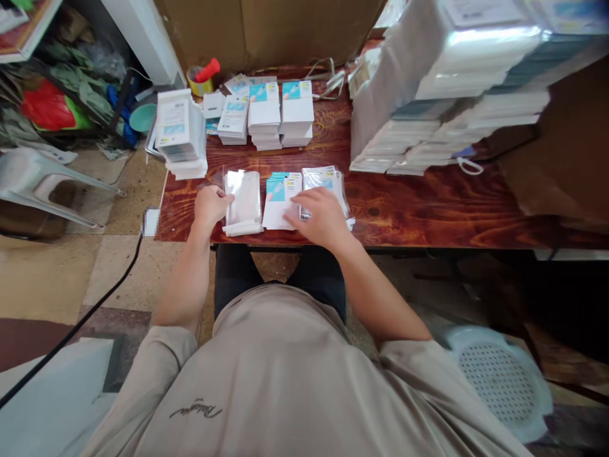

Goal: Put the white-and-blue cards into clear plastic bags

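On the table in front of me lies a stack of clear plastic sleeves (243,200). My left hand (212,204) pinches at its left side, where thin clear film shows around the fingers. Right of the sleeves is a small pile of white and blue printed cards (276,206). Over that pile's right edge reaches my right hand (321,216), fingers apart; whether they touch the cards is hard to see. Partly under this hand sits a pile of cards in clear sleeves (323,178).
Stacks of printed cards (264,114) stand along the back of the table (428,209), with a sleeved pile (178,133) at the left. Tall stacks of packed sleeves (428,120) rise at the right. Plastic stools (42,181) flank the table.
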`<action>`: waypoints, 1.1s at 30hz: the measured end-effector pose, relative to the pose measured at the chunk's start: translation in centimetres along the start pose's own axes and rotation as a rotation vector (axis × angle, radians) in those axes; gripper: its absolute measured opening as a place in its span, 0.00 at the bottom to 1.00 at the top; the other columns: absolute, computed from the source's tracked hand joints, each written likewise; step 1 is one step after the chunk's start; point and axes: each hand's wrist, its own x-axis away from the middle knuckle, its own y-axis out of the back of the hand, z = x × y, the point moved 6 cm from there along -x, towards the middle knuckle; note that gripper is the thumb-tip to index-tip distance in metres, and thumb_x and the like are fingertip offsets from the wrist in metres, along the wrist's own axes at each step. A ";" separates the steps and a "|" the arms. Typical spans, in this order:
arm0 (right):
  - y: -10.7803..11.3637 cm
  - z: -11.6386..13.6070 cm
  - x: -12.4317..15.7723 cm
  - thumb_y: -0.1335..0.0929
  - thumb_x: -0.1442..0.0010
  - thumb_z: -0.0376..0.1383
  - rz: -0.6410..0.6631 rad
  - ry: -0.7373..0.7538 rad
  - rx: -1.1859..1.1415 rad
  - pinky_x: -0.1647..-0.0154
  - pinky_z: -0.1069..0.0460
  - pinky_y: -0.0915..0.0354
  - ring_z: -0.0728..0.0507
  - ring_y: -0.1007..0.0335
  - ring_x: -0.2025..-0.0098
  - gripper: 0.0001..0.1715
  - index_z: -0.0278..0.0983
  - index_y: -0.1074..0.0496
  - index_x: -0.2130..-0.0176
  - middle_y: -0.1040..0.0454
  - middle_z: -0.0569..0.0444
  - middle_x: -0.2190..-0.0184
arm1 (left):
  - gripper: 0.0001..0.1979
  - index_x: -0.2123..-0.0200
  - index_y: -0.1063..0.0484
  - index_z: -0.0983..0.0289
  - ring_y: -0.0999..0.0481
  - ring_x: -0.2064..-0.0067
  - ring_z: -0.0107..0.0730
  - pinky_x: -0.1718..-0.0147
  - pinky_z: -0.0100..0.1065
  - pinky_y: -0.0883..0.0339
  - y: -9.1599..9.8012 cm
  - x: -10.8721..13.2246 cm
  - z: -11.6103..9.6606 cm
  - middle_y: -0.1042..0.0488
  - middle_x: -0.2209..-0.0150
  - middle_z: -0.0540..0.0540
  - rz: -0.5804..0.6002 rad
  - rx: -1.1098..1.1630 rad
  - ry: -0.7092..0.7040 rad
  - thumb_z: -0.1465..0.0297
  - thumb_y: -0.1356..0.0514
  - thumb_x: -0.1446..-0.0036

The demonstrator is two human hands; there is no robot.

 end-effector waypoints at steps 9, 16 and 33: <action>-0.3 6.3 -1.2 0.33 0.29 0.40 0.547 0.262 0.291 0.53 0.44 0.31 0.32 0.24 0.48 0.18 0.29 0.22 0.50 0.20 0.38 0.51 | 0.08 0.59 0.35 0.60 0.17 0.61 0.35 0.58 0.37 0.25 0.3 1.2 -0.7 0.19 0.63 0.54 -0.174 0.937 0.045 0.74 0.38 0.38; -1.1 6.5 -0.6 0.39 0.33 0.25 0.597 0.298 0.326 0.60 0.47 0.32 0.34 0.19 0.54 0.17 0.28 0.21 0.54 0.18 0.37 0.56 | 0.11 0.64 0.25 0.64 0.18 0.68 0.29 0.62 0.33 0.22 -1.0 0.6 -2.8 0.20 0.69 0.52 -0.014 1.366 0.180 0.71 0.27 0.46; 1.3 -1.4 -1.4 0.25 0.42 0.55 -0.482 -0.557 -0.982 0.79 0.55 0.33 0.51 0.35 0.76 0.26 0.37 0.27 0.73 0.32 0.59 0.78 | 0.17 0.63 0.24 0.59 0.15 0.58 0.34 0.60 0.33 0.22 -2.1 1.1 -6.9 0.17 0.66 0.51 -0.057 1.545 0.133 0.59 0.23 0.50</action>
